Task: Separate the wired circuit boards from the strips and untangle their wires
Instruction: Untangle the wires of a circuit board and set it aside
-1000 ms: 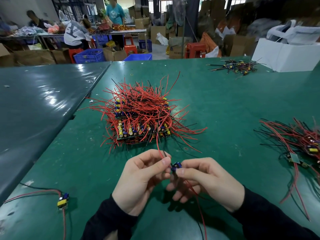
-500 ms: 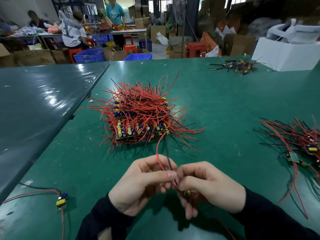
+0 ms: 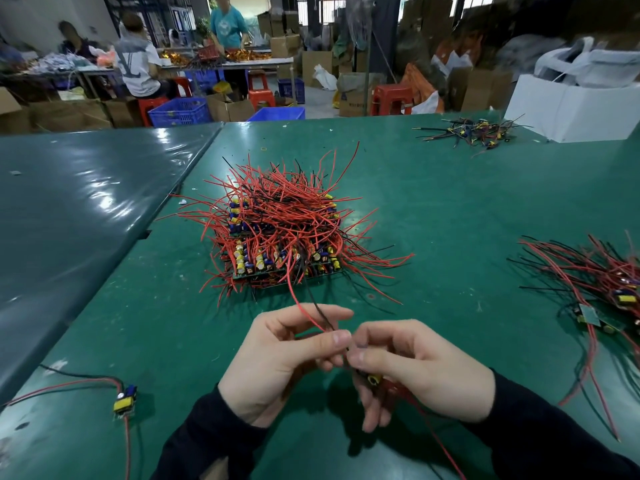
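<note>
Near the counter's [image 3: 450, 209] front edge, the left hand [image 3: 277, 362] pinches a red and black wire pair [image 3: 311, 311] while the right hand [image 3: 415, 368] grips their small circuit board [image 3: 373, 379], likely to pull the wires straight; the tangled board pile [image 3: 280, 233] sits just beyond.

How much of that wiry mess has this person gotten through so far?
Done: a heap of separated boards at the right, one loose board at the left. In hand: the left hand and right hand pinch one board's wires. Left: the big central stack, so most remains.
</note>
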Demonstrator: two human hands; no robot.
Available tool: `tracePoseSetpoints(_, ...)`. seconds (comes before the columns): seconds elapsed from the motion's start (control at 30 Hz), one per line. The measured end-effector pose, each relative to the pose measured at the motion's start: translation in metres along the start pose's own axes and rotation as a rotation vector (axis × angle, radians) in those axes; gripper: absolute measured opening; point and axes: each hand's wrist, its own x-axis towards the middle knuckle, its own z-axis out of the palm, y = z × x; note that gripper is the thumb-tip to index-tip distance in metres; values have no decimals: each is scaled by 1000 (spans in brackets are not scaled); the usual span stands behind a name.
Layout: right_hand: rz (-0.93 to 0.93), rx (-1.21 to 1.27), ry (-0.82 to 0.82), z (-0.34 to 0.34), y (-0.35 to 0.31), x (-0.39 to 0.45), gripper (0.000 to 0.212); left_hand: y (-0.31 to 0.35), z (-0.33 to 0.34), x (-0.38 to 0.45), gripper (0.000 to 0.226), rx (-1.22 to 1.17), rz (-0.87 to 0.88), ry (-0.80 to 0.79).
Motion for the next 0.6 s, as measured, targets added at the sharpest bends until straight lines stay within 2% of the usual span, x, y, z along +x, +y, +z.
tracePoseSetpoints(0.17,-35,-10,-30,1,-3,-1,18,0,-2,1,22,-64,-51,-16)
tracePoseSetpoints(0.3,-24,75,-127,1,-7,-4,25,1,-6,-3,52,-224,-160,-49)
tracePoseSetpoints(0.37,-9,121,-145,2,-8,-4,26,0,-5,-2,55,-203,-139,-38)
tracePoseSetpoints(0.43,-5,136,-115,3,-7,-3,25,0,-3,0,52,-110,-57,-18)
tracePoseSetpoints(0.6,-37,20,22,5,-2,-2,26,-2,-3,3,23,36,68,61)
